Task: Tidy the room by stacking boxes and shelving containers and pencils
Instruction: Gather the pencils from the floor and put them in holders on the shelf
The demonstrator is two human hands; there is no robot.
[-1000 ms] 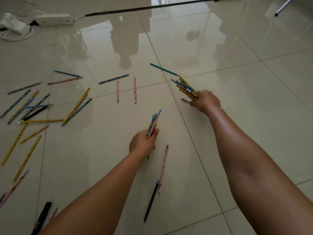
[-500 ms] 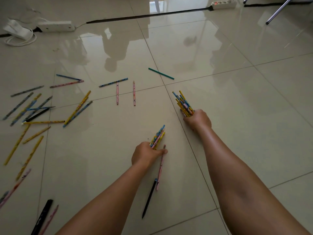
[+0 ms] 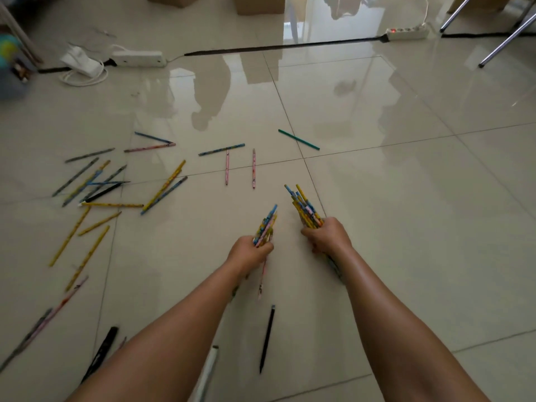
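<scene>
Head view: left hand [image 3: 250, 253] holds a colourful pencil bundle [image 3: 265, 227] in its grip; right hand [image 3: 327, 235] clasps another multicoloured pencil bunch [image 3: 304, 207] above the glossy tiled floor [image 3: 406, 198].

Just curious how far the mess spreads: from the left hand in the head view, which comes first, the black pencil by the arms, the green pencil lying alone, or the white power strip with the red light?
From the left hand:
1. Black pencil, just below, between the arms.
2. Green pencil, ahead, slightly right.
3. White power strip, far upper right.
</scene>
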